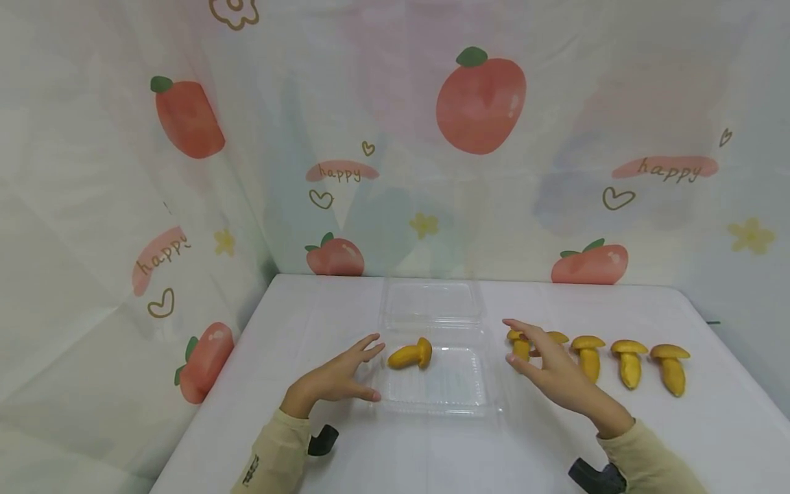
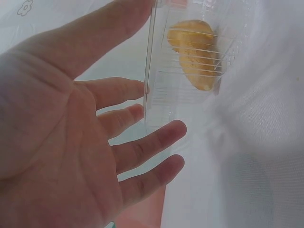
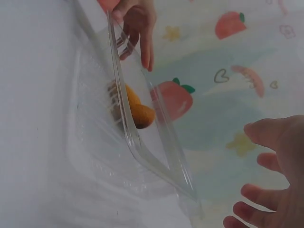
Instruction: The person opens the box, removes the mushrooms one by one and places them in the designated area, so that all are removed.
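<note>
A clear plastic clamshell box [image 1: 459, 394] lies with its lid [image 1: 431, 302] folded back behind it. Inside, toward the left, a yellow toy-like mushroom [image 1: 407, 355] rests on its side, cap to the right. My left hand [image 1: 336, 376] is at the box's left edge, fingers spread; in the left wrist view its thumb and fingertips [image 2: 137, 111] overlap the rim. Off the box's right side my right hand [image 1: 558, 377] hovers with loosely bent, parted fingers, holding nothing. It partly covers the nearest mushrooms of a row in the head view.
Several more yellow mushrooms, such as this one [image 1: 629, 363], are lined up to the right of the box on the white table [image 1: 432, 453]. A fruit-printed curtain [image 1: 395, 103] rises behind and at the left. Black wrist cameras [image 1: 323, 440] are strapped at both sleeves.
</note>
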Available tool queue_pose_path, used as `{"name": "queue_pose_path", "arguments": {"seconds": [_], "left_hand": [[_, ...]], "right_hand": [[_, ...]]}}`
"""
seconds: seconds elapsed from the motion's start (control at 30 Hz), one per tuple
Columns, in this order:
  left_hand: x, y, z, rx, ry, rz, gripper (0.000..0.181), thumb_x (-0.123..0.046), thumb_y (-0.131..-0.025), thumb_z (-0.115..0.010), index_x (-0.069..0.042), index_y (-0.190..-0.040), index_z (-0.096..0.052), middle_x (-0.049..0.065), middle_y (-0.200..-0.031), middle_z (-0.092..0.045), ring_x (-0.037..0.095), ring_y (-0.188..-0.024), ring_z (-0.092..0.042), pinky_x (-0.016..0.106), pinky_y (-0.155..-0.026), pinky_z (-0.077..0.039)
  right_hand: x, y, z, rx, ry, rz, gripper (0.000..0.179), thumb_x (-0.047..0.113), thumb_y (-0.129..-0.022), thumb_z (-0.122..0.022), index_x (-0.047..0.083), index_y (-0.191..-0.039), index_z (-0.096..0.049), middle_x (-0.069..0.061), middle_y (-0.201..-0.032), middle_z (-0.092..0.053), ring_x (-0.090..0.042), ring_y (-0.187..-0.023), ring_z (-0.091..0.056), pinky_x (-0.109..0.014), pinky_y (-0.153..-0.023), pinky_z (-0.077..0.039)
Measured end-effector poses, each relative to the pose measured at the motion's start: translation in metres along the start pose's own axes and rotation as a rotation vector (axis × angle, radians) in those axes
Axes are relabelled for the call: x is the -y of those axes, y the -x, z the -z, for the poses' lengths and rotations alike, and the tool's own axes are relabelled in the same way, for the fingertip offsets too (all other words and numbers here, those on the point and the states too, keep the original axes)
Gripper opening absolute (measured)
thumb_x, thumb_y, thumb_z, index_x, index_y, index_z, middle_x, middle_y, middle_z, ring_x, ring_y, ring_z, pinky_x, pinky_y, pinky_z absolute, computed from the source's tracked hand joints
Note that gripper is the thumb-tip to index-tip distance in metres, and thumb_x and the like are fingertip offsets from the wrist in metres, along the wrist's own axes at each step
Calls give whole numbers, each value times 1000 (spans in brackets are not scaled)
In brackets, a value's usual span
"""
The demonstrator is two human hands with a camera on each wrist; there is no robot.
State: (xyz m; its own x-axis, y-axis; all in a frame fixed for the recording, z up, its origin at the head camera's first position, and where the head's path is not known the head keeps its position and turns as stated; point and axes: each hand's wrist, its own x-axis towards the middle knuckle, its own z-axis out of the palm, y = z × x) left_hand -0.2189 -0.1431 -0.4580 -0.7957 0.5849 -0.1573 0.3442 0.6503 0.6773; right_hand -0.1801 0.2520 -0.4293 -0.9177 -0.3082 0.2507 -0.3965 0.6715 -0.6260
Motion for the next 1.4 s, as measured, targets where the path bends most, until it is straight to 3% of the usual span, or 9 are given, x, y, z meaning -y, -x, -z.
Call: {"name": "queue_pose_path", "arguments": {"seconds": [0.27, 0.63, 0.77, 1.0, 1.17, 1.4], "left_hand": [[2, -1, -2, 7, -2, 9, 94, -30, -85, -83, -8, -160, -30, 11, -172, -13, 40, -154, -27, 62, -120, -29], [0, 1, -1, -1, -3, 4, 94, -28, -85, -83, -7, -159, -30, 12, -171, -14, 42, -153, -27, 63, -120, -28], [-1, 1, 0, 0, 0, 12, 93, -29, -85, -83, -8, -160, -30, 11, -171, -13, 42, -153, -27, 63, -120, -28], [0, 1, -1, -2, -10, 15, 93, -30, -85, -82, -10, -160, -31, 10, -171, -14, 41, -154, -27, 63, -120, -28], [-1, 0, -1, 1, -1, 10, 93, -30, -85, -82, -9, -160, -31, 10, -171, -14, 42, -153, -27, 64, -120, -28], [0, 0, -1, -1, 5, 2, 92, -30, -86, -82, -9, -159, -31, 12, -171, -13, 42, -153, -28, 63, -120, -29]], "right_hand": [[21, -9, -26, 36, -104, 7, 58, 25, -100, -64, 9, -152, -43, -20, -149, -49, -37, -129, -50, -49, -97, -52], [35, -26, -66, 177, -220, 4, 58, 29, -101, -62, 12, -153, -41, -18, -154, -45, -43, -134, -47, -54, -102, -50], [39, -33, -79, 224, -261, -14, 57, 22, -101, -61, 7, -152, -41, -21, -155, -43, -47, -135, -45, -58, -103, -48], [42, -47, -99, 273, -247, -77, 58, 18, -100, -61, -3, -151, -40, -26, -155, -43, -51, -143, -38, -67, -112, -37], [41, -54, -109, 286, -256, -109, 60, 18, -99, -63, -3, -151, -41, -24, -157, -42, -47, -148, -33, -65, -120, -26], [37, -57, -117, 310, -256, -99, 58, 17, -100, -60, -3, -151, -41, -26, -159, -38, -48, -149, -32, -62, -122, -25]]}}
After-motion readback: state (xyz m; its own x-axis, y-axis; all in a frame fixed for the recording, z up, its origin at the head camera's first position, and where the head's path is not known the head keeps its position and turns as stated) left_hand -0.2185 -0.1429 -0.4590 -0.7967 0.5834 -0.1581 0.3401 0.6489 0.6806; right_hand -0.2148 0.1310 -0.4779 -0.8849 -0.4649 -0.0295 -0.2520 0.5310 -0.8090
